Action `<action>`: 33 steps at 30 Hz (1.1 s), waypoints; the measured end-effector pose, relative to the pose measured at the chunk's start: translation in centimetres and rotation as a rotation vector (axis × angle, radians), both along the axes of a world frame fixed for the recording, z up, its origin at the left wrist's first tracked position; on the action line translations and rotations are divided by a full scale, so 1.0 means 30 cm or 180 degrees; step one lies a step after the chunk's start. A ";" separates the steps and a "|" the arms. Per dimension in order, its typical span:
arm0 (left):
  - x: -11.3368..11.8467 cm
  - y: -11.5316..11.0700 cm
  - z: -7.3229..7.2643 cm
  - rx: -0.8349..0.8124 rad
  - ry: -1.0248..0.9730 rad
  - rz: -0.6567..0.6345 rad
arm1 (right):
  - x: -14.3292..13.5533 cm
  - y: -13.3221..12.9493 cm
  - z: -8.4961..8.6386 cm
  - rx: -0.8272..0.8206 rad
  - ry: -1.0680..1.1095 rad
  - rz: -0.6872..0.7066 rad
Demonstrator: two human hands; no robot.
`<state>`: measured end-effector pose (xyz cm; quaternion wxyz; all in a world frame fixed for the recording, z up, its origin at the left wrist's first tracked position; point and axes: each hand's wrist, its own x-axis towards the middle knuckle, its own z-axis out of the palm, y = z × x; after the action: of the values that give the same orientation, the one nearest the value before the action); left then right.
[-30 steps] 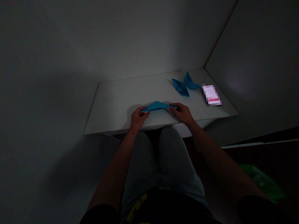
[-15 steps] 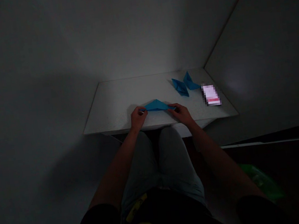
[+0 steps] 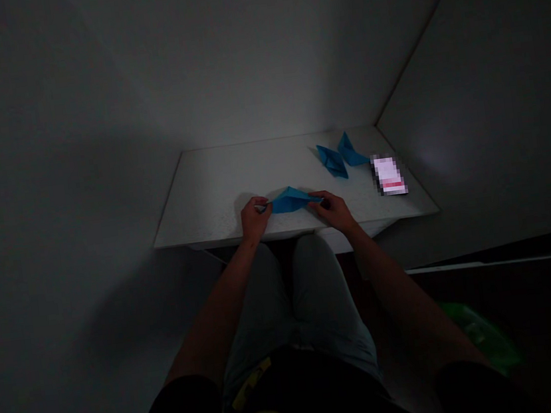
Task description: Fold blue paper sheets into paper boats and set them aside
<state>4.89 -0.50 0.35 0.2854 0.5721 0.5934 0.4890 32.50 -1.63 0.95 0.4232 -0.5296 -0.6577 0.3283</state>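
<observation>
A blue folded paper boat (image 3: 289,201) is held between my two hands, close to the front edge of the white table. My left hand (image 3: 255,219) pinches its left tip, and my right hand (image 3: 332,209) pinches the right tip. The boat's middle rises to a low peak, with its near side spread a little. Fingers cover both ends of the paper. Farther back on the right lie two more blue paper boats, one on its side (image 3: 333,161) and one with a point standing up (image 3: 351,151).
The white table (image 3: 221,173) meets a wall at the back and another on the right. A phone with a lit, blurred screen (image 3: 389,175) lies at the table's right side. Green plastic (image 3: 482,335) shows on the dark floor at lower right.
The paper boat's near side has opened out and tipped toward me, showing a darker inner fold. Both hands keep their grip in nearly the same place.
</observation>
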 end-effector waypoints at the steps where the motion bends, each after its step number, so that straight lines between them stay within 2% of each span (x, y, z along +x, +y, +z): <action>1: 0.000 -0.002 0.001 0.0001 -0.0016 -0.0036 | -0.003 0.003 -0.002 0.0057 -0.0002 -0.0040; 8: -0.006 -0.011 0.011 -0.0074 0.0099 -0.0484 | -0.078 0.053 -0.042 0.0397 0.0166 -0.0413; 10: -0.008 -0.014 0.014 -0.0107 0.0113 -0.0646 | -0.105 0.062 -0.050 0.0627 -0.0012 -0.0321; 14: -0.011 -0.022 0.018 -0.0232 0.0096 -0.0776 | -0.127 0.067 -0.051 0.1054 -0.0583 0.0142; 19: -0.018 -0.025 0.013 -0.0139 0.0290 -0.0913 | -0.090 0.058 -0.054 0.1264 -0.1195 0.0923; 21: -0.019 -0.022 0.012 -0.0063 0.0540 -0.0946 | -0.061 0.047 -0.058 0.1235 -0.1267 0.1075; 27: -0.016 -0.016 0.007 0.0188 0.1274 -0.0880 | 0.014 0.012 -0.055 0.1181 -0.1392 0.0870; 33: -0.029 -0.008 0.006 0.0304 0.1369 -0.1286 | 0.014 0.002 -0.034 0.0999 -0.1519 0.0856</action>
<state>4.03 -0.73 0.53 0.2175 0.7818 0.4907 0.3172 32.93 -1.56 -0.06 0.2863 -0.4283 -0.8452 0.1423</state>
